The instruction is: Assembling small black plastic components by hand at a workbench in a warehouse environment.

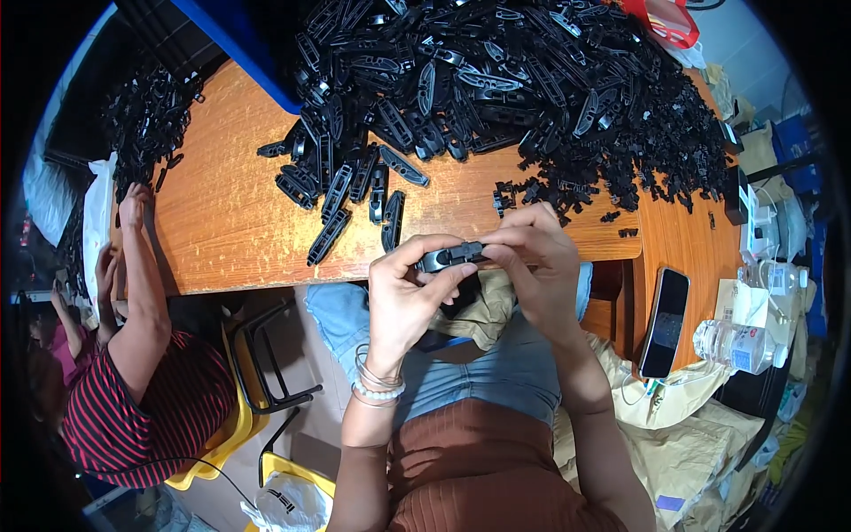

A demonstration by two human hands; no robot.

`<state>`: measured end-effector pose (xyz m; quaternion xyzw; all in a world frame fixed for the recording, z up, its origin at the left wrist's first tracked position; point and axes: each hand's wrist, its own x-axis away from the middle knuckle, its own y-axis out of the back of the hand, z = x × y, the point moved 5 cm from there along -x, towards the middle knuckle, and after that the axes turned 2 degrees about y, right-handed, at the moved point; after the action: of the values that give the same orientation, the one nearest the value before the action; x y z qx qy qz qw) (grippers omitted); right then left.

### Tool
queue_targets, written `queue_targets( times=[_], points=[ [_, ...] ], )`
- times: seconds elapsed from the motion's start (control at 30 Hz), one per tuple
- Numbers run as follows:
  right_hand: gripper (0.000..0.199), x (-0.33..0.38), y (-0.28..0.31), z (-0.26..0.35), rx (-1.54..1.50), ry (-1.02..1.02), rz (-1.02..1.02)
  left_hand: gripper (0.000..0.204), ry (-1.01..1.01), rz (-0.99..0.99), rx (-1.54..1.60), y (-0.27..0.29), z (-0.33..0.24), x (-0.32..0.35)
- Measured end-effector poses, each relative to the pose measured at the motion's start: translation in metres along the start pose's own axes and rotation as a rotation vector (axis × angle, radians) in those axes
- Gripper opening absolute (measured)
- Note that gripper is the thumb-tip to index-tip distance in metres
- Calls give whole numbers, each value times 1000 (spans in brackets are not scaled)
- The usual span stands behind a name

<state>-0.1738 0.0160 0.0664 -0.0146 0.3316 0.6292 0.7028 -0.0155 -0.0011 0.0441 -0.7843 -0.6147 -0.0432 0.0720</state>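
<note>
A glossy black elongated plastic part is held level between my two hands, just in front of the table's near edge. My left hand is closed round its left end, thumb below and index finger above. At the other end, my right hand pinches with thumb and fingertips, where a small dark piece shows on the part; I cannot tell whether that piece is separate. Beyond my hands lie loose long black parts of similar shape, at the front of a big heap.
Small black clips spread at the right of the wooden table. A phone and water bottles lie on the right. On the left, a person in a striped shirt reaches toward another black pile. A blue bin stands behind.
</note>
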Motion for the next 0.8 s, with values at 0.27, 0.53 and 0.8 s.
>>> queue_targets(
  times=[0.27,0.53,0.8],
  points=[
    [18,10,-7,-10,-263,-276,87,18,-104,30,150,0,1,-3],
    [22,49,-16,-30,-511,-551,243,19,39,252,-20,6,24,13],
    [10,7,23,-37,418,16,-67,16,-402,-440,-1114,31,-8,-5]
  ],
)
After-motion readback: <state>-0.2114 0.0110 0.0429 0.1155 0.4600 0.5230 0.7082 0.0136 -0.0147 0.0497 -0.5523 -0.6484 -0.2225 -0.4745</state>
